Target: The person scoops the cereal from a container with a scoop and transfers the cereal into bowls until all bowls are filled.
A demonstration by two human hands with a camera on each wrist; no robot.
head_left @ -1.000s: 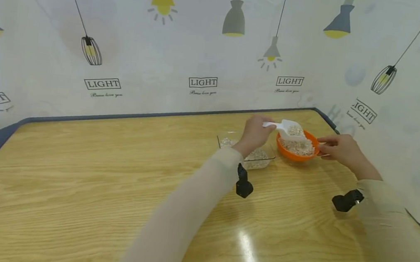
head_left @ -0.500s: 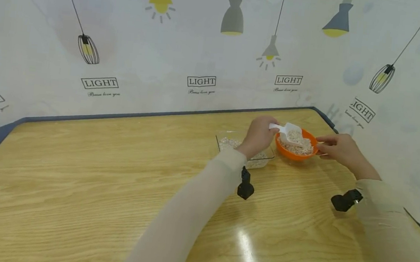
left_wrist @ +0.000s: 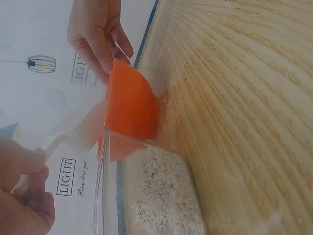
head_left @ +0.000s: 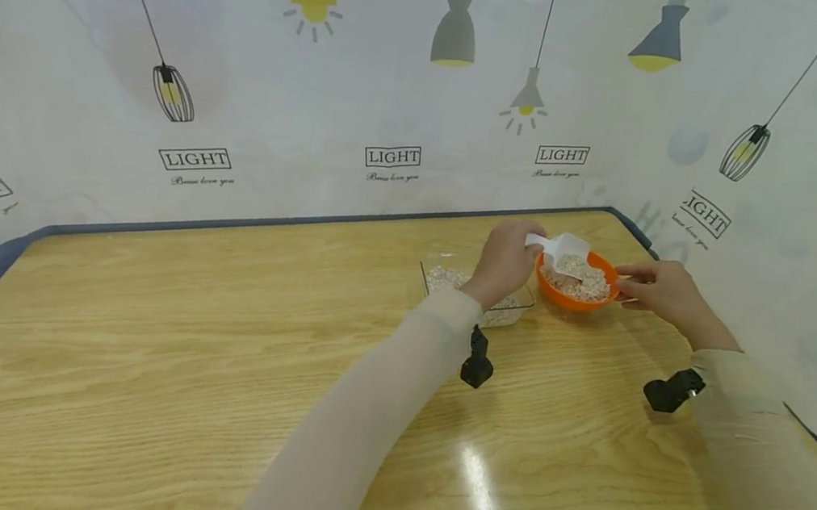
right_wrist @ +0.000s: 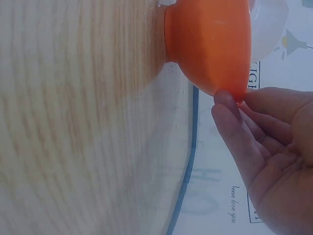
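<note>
- Clear container [head_left: 481, 294], centre-right of the head view: half-filled with oat-like flakes, sits on the wood table [head_left: 151, 362] right beside the orange bowl [head_left: 574, 298]. In the left wrist view its thin wall looks to be touching the bowl [left_wrist: 131, 110]. Risk: an elbow or sleeve drag across it would shove both.
- Left hand [head_left: 504, 259], just right of the container: fingers curled round the handle of the white scoop [head_left: 562, 252], firm hold. The scoop is loaded with flakes and hangs tilted over the bowl's left rim. Risk: tilting too fast, or drifting left, drops flakes on the table or back in the container; the load looks heaped, so any jolt sheds some.
- Orange bowl, right of centre: already well filled with flakes [head_left: 581, 285]. Risk: overfill, flakes rolling off the pile over the rim.
- Right hand [head_left: 657, 289], far right: thumb and fingertips pinch the bowl's right rim [right_wrist: 230, 95], steadying it. Light edge hold only, so a downward press there could tip the small-footed bowl; letting go lets the scoop push it.
- Writing, left to right along the backdrop: "LIGHT" in a box, repeated five or six times, with a script line under each, too small to read surely. Lamp and bulb drawings above. No brand marks on scoop, bowl or container.
</note>
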